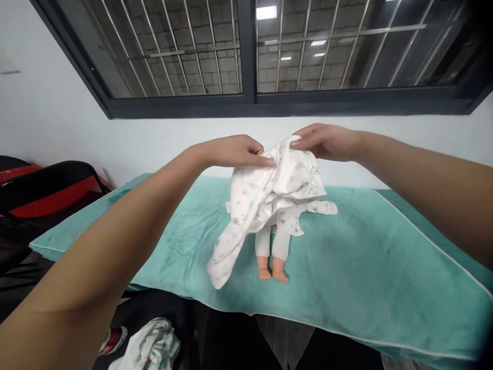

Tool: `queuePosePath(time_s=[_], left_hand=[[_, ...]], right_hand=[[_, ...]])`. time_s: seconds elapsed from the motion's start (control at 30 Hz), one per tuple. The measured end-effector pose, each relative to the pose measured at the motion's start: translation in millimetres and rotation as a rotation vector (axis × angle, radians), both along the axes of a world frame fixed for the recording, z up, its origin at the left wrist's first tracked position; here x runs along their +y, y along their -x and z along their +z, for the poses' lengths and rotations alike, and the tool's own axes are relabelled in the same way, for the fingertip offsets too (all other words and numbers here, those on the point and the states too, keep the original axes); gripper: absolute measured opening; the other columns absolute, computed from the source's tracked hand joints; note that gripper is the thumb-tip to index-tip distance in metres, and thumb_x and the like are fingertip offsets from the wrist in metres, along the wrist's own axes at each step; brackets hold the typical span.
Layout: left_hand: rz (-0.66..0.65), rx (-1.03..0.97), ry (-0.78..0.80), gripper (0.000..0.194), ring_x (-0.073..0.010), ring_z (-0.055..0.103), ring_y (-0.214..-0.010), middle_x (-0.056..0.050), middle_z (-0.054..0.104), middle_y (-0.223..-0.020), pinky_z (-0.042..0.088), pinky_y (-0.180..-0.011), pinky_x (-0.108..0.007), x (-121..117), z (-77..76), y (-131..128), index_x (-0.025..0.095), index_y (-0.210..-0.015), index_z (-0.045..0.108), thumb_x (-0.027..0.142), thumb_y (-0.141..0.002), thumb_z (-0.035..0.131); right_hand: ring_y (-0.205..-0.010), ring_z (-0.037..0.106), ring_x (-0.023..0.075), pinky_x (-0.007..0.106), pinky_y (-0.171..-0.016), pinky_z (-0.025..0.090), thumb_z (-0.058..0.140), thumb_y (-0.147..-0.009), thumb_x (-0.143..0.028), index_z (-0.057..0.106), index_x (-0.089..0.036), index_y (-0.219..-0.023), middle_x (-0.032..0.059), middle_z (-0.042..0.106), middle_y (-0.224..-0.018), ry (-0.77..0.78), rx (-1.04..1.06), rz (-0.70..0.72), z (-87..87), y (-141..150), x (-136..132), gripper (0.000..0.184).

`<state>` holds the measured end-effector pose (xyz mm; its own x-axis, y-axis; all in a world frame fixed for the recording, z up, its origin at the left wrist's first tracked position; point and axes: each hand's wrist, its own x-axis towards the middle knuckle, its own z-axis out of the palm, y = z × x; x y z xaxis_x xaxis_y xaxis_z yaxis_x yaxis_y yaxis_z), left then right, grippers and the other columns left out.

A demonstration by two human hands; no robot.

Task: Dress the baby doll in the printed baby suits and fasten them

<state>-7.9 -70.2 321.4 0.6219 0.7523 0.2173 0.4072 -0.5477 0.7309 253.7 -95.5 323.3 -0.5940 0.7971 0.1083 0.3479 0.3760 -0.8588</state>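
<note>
"What is sitting far to the left of the grips?"
"A red and black thing (57, 190) is sitting there, and a crumpled cloth (154, 347) is lying lower down, nearer the left arm."
"What is the left hand (246, 153) doing?"
"It is pinching the top of the white clothes (250, 192), with its thumb pressing on the front."
"And below that?"
"One long sleeve (227, 252) is hanging down to the left. Right under the grips, a doll (280, 264) is lying on the green blanket (370, 257). Its bare feet are poking out, and the clothes are hiding its top part."
"What is next?"
"A short printed sleeve (325, 207) is lying flat, just below the right hand (325, 141). That hand is pinching the top edge of the white clothes between its thumb and fingers."
</note>
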Motion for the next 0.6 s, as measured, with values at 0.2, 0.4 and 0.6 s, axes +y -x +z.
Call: queuePosePath(time_s=[0.2, 0.4, 0.6], left_hand=[[0.084, -0.137, -0.141, 0.029, -0.0160, 0.059, -0.074, 0.000, 0.053, -0.071, 0.042, -0.067, -0.027, -5.7, -14.2, -19.6, 0.014, -0.068, 0.056, 0.033, -0.075, 0.076], [-0.004, -0.492, 0.106, 0.037, -0.0180, 0.063, -0.075, -0.004, 0.063, -0.079, 0.048, -0.069, -0.030, -16.5, -33.6, -23.0, 0.016, -0.086, 0.059, 0.050, -0.077, 0.072], [-0.152, -0.026, 0.036, 0.038, -0.0169, 0.060, -0.066, -0.003, 0.065, -0.072, 0.041, -0.061, -0.028, -26.0, -23.1, -10.4, 0.018, -0.077, 0.067, 0.056, -0.075, 0.071]], right_hand=[[-0.090, 0.069, 0.0238, 0.035, -0.078, 0.058, 0.076, -0.078, -0.049, 0.075, -0.014, -0.084, 0.0056, 0.071, -0.086, -0.131, -0.206, -0.095, -10.9, 9.6, 5.9, 0.036], [-0.081, 0.069, 0.0235, 0.033, -0.069, 0.056, 0.083, -0.067, -0.051, 0.077, -0.021, -0.086, 0.0061, 0.072, -0.081, -0.038, -0.139, -0.078, -4.9, 10.0, -0.2, 0.036], [-0.063, 0.063, 0.0157, 0.027, -0.057, 0.049, 0.076, -0.069, -0.064, 0.073, -0.018, -0.079, 0.0026, 0.069, -0.072, -0.024, 0.112, -0.092, -17.5, 13.4, -11.2, 0.047]])
